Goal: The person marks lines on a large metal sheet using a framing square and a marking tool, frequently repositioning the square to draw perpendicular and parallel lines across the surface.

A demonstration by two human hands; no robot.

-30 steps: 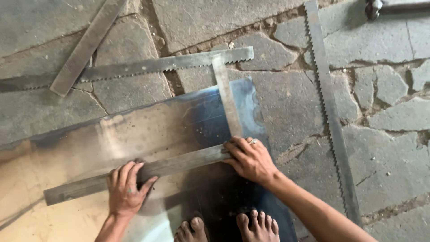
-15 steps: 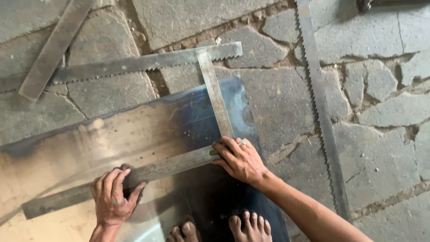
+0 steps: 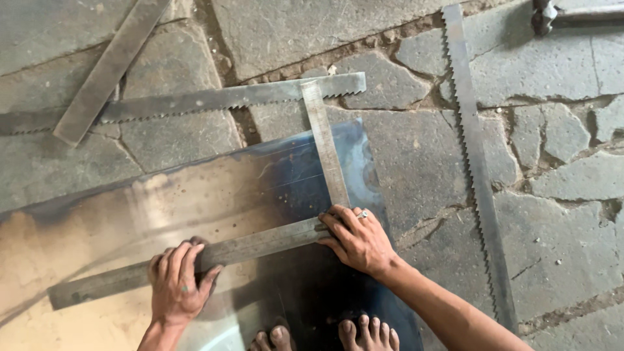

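— Lying flat on the stone floor (image 3: 416,162), the metal sheet (image 3: 195,208) is the biggest piece here; it looks thin, broad and glossy, so likely springy, slippery on its face and sharp along its edges. Best taken by two opposite edges, palms wide.

— And the steel square (image 3: 260,244) on top of it?

— Stiff flat bar, an L, probably fairly heavy for its width. Its long arm runs across the sheet from lower left to the corner; the short arm (image 3: 325,143) points up past the sheet's far edge toward a saw blade (image 3: 214,99). It should slide easily on the shiny face, so pressing down near both ends looks the sound hold.

— The hands?

— The left hand (image 3: 177,279) lies palm down, fingers spread over the long arm near its left end. The right hand (image 3: 357,240), wearing a ring (image 3: 363,214), presses flat at the corner, fingers over the joint. Neither is closed around anything.

— Against half a second earlier?

— The left hand sits further right along the bar, and the square and the sheet show slightly further right in view. Bare toes (image 3: 364,328) remain at the bottom edge.
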